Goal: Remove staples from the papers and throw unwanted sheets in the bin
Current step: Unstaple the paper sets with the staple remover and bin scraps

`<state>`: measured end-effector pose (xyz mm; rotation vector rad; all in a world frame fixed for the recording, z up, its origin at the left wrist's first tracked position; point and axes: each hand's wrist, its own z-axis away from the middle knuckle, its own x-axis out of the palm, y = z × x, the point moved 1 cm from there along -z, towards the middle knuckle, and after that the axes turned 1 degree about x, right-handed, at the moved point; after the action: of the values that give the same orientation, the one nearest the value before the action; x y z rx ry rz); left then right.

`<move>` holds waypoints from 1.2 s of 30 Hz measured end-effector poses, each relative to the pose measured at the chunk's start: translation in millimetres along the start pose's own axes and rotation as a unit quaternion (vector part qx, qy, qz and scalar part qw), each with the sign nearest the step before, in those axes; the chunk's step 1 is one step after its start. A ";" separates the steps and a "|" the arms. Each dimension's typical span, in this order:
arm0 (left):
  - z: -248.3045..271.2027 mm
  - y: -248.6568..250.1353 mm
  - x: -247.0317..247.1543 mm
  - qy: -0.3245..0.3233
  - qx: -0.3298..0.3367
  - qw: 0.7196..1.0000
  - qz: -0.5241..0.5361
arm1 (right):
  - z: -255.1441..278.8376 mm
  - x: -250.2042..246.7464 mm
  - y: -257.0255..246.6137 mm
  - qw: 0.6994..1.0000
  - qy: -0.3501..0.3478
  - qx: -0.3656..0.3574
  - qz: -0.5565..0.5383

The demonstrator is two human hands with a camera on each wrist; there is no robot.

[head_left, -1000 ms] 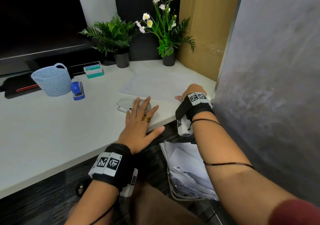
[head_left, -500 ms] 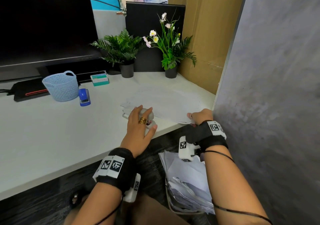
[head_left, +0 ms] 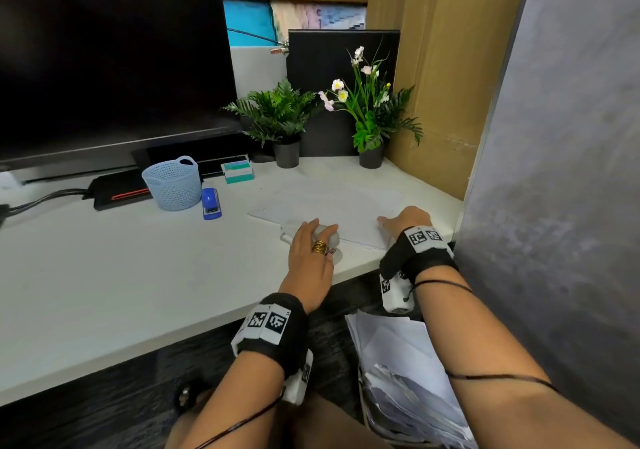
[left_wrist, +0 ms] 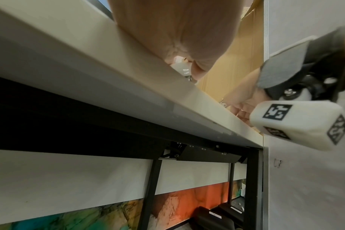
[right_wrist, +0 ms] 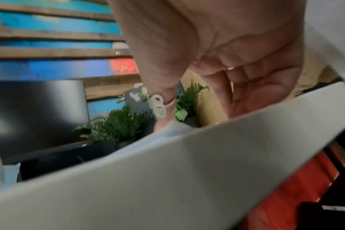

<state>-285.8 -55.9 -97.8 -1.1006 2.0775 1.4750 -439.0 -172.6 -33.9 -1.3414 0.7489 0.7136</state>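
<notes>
Left hand (head_left: 311, 258): fingers (head_left: 306, 232) curled over a pale grey staple remover (head_left: 327, 237), gripping it at the near edge of the papers (head_left: 332, 206); gold rings on one finger. Right hand (head_left: 407, 220): fingers (right_wrist: 244, 99) loosely bent, tips down on the near right corner of the papers; whether they pinch the sheet or only press it, cannot tell. Papers lie flat on the white desk (head_left: 138, 275), toward its right end near the front edge. Below the desk edge, under the right forearm, a bin (head_left: 401, 379) stuffed with crumpled sheets. Farther back on the desk: blue stapler (head_left: 210, 203), pale blue mesh basket (head_left: 173, 182) just beside it, two potted plants (head_left: 280, 119), dark monitor (head_left: 110, 74).
</notes>
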 end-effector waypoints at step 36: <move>8.1 28.4 -62.2 0.147 0.121 0.982 0.015 | 66.0 -40.9 -14.4 0.870 0.191 -0.240 -0.386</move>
<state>-269.5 -20.4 -41.1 -1.2536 2.4057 1.0844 -446.9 -109.4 12.8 -2.0960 0.2673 -0.0359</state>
